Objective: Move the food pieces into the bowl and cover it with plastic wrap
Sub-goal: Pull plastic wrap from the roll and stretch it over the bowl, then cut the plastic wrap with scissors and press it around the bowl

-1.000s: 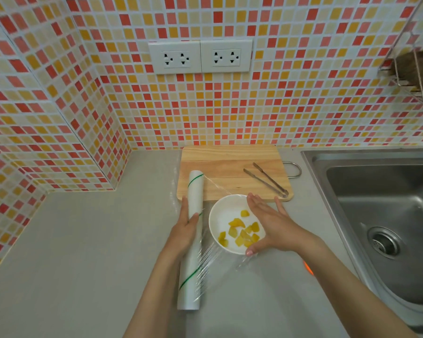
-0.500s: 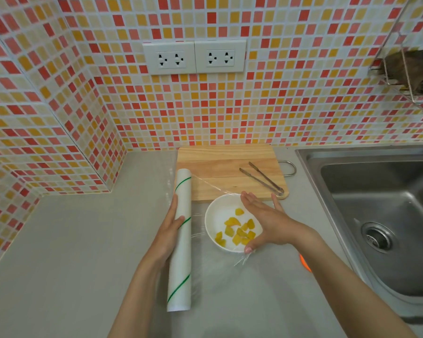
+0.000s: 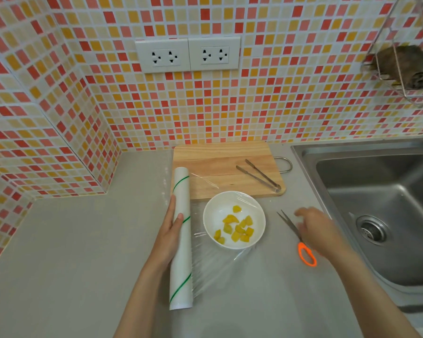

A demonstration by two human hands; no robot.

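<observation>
A white bowl (image 3: 233, 201) with several yellow food pieces (image 3: 237, 228) sits on the grey counter in front of the cutting board. Clear plastic wrap (image 3: 220, 264) stretches from the roll across the bowl. My left hand (image 3: 167, 236) grips the white, green-striped wrap roll (image 3: 181, 272) lying left of the bowl. My right hand (image 3: 314, 229) hovers blurred over orange-handled scissors (image 3: 307, 254) right of the bowl, fingers apart, not closed on them.
A wooden cutting board (image 3: 217, 164) behind the bowl carries metal tongs (image 3: 259, 175). A steel sink (image 3: 381, 215) fills the right side. Tiled walls bound the counter at the back and left, with a wire rack (image 3: 405, 69) at upper right.
My right hand left the bowl and moved right, over the scissors. The left hand stays on the roll, and the wrap stays over the bowl.
</observation>
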